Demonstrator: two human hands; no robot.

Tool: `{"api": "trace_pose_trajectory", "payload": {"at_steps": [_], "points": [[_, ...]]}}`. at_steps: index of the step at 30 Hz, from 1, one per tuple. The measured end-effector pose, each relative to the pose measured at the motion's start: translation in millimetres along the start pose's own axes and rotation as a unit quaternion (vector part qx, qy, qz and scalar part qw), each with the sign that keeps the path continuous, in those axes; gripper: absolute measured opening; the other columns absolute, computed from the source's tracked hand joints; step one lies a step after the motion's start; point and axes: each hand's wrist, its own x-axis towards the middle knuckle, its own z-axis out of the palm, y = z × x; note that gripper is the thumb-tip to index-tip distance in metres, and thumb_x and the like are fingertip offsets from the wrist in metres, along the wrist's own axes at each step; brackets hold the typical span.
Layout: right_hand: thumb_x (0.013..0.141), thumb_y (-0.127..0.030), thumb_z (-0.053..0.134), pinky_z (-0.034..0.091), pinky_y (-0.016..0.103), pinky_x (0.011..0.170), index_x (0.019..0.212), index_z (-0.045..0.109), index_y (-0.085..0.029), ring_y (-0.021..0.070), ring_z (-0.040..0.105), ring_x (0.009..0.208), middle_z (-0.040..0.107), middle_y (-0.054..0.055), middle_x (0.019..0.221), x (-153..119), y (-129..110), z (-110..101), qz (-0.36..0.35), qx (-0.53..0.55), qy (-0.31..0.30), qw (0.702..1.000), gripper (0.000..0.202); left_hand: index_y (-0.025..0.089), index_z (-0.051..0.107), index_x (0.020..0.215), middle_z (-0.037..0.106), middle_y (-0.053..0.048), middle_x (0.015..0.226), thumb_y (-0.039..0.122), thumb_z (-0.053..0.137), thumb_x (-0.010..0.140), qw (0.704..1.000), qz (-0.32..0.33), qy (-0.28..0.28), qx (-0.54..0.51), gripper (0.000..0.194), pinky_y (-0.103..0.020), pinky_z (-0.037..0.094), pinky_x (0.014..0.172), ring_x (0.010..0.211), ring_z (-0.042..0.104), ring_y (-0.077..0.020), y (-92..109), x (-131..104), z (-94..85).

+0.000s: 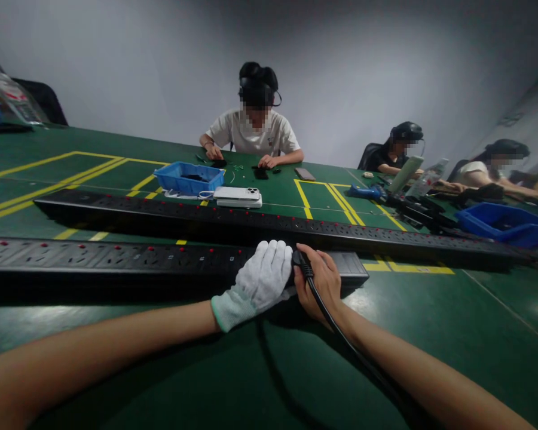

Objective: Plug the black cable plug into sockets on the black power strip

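Observation:
A long black power strip [103,257] with a row of sockets and small red lights lies across the table in front of me. My left hand [265,272], in a white glove with a mint-green cuff, is closed over the strip near its right end. Right beside it, my bare right hand [320,280] grips a black power plug [301,260] against the strip's top face. From the plug a thick black cord [325,310] runs down over my right forearm towards the lower right. Whether the pins sit fully in a socket is hidden.
Behind lies a second long power strip [233,218]. Beyond it are a light-blue bin [189,178], a white phone [237,196] and a person [255,131] handling small dark parts. A dark-blue bin [506,224] and tools stand at right, near other people.

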Motion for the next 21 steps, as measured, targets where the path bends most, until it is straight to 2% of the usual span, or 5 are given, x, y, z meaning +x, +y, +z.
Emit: {"api": "trace_pose_trajectory", "payload": {"at_steps": [4, 8, 13, 21], "points": [[0.088, -0.023, 0.042, 0.041, 0.036, 0.098, 0.131, 0.038, -0.015, 0.02, 0.054, 0.113, 0.055, 0.01, 0.127, -0.3, 2.2, 1.0, -0.014, 0.012, 0.009, 1.0, 0.044, -0.001, 0.044, 0.125, 0.054, -0.026, 0.122, 0.048, 0.032, 0.091, 1.0, 0.007, 0.013, 0.024, 0.061, -0.05, 0.042, 0.098, 0.12, 0.048, -0.0341, -1.1, 1.5, -0.3], [0.089, -0.021, 0.042, 0.041, 0.033, 0.098, 0.131, 0.038, -0.016, 0.0175, 0.053, 0.115, 0.055, 0.009, 0.128, -0.6, 3.6, 1.5, -0.027, 0.029, 0.013, 0.999, 0.043, -0.003, 0.045, 0.123, 0.055, -0.027, 0.12, 0.048, 0.037, 0.09, 0.999, 0.017, 0.027, 0.025, 0.062, -0.049, 0.043, 0.098, 0.119, 0.049, -0.0347, -2.1, 2.1, -1.8], [0.09, -0.022, 0.041, 0.041, 0.033, 0.098, 0.128, 0.04, -0.017, 0.0173, 0.054, 0.114, 0.057, 0.008, 0.126, -0.4, 3.1, 1.5, -0.011, 0.035, 0.012, 0.999, 0.039, -0.001, 0.041, 0.128, 0.054, -0.027, 0.122, 0.049, 0.037, 0.09, 0.999, 0.018, 0.028, 0.015, 0.063, -0.05, 0.042, 0.099, 0.122, 0.047, -0.0338, -2.4, 2.2, -1.5], [0.089, -0.021, 0.041, 0.042, 0.033, 0.096, 0.128, 0.041, -0.017, 0.0174, 0.055, 0.113, 0.058, 0.008, 0.124, -1.0, 5.1, 1.9, -0.023, 0.031, 0.02, 0.999, 0.039, -0.002, 0.043, 0.126, 0.055, -0.027, 0.122, 0.051, 0.036, 0.091, 0.998, 0.033, 0.031, 0.043, 0.064, -0.049, 0.043, 0.099, 0.121, 0.047, -0.034, -2.8, 1.3, 1.9]]}}
